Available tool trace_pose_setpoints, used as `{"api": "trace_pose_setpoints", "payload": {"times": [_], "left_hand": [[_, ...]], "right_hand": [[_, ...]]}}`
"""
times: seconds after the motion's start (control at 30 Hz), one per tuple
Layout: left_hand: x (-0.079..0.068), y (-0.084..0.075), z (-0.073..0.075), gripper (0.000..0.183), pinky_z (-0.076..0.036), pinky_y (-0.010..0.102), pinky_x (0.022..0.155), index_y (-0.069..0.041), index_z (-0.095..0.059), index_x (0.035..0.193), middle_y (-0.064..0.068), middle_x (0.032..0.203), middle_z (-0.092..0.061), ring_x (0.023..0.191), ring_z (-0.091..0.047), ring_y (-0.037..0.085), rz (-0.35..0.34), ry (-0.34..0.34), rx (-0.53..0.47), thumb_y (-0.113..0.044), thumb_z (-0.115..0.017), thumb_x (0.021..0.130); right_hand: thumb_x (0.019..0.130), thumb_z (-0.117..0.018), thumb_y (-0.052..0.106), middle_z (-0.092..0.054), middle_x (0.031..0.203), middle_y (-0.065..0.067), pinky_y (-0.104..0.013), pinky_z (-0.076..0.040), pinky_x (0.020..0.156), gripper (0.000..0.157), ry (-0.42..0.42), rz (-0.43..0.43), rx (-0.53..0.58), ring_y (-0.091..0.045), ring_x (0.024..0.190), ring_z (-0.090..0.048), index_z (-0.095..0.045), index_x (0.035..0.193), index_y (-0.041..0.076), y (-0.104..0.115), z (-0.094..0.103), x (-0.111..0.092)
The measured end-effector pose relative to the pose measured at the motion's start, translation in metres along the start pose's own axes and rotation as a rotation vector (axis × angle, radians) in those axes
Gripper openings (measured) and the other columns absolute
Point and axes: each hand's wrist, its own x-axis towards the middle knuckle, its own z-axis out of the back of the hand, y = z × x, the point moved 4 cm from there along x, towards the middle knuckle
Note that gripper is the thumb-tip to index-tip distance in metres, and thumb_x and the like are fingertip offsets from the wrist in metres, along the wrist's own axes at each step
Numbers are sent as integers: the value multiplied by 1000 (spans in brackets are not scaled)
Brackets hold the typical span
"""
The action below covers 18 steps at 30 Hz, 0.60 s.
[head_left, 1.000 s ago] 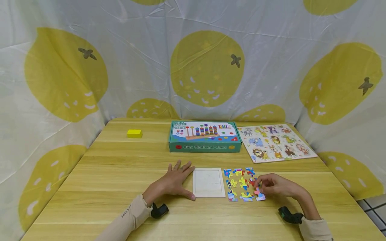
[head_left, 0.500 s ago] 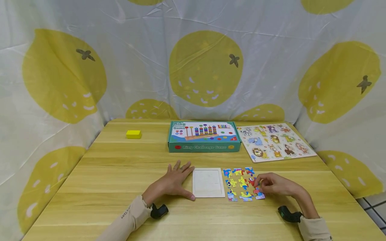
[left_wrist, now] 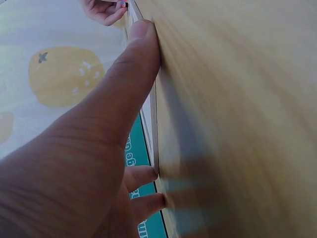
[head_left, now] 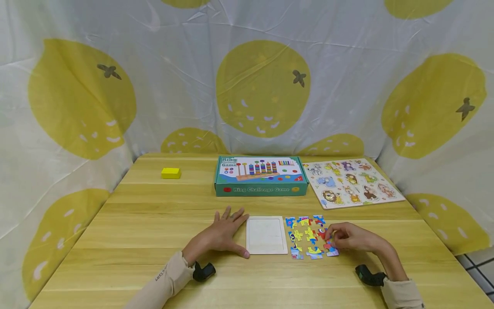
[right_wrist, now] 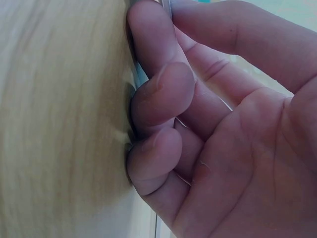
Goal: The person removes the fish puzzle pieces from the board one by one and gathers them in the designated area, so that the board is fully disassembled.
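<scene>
My left hand [head_left: 221,234] lies with spread, straight fingers along the left side of a shallow white puzzle tray [head_left: 267,234]. In the left wrist view, the thumb [left_wrist: 143,54] touches the table close by the tray's edge. Right of the tray, several colourful jigsaw pieces [head_left: 310,234] are laid out in loose rows. At their right side my right hand [head_left: 353,237] pinches a jigsaw piece between thumb and index finger, its other fingers curled. Only a thin edge of that jigsaw piece [right_wrist: 167,7] shows in the right wrist view; the fingers hide most of it.
A green ring game box [head_left: 261,189] stands behind the tray. To its right lies an animal peg puzzle board [head_left: 353,182]. A yellow block [head_left: 171,173] sits at the back left. Lemon-patterned cloth [head_left: 262,88] hangs behind the wooden table [head_left: 162,219].
The view has shifted very slightly. Both hands keep their places, the left beside the tray and the right at the right-hand jigsaw pieces.
</scene>
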Motion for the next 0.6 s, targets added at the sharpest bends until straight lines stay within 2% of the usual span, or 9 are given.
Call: {"api": "trace_pose_setpoints", "payload": {"times": [0.6], "left_hand": [[0,0,-1,109,2,71,107,-14,-26,153,9,160,-15,143,-1,48,5,2,1,-63,-75,68]], "right_hand": [[93,-54,-2,-35,61,-23,-26,-25,44,14,-4,-1,-7,-1,53,-35,-57,106,-6,6,-1,0]]}}
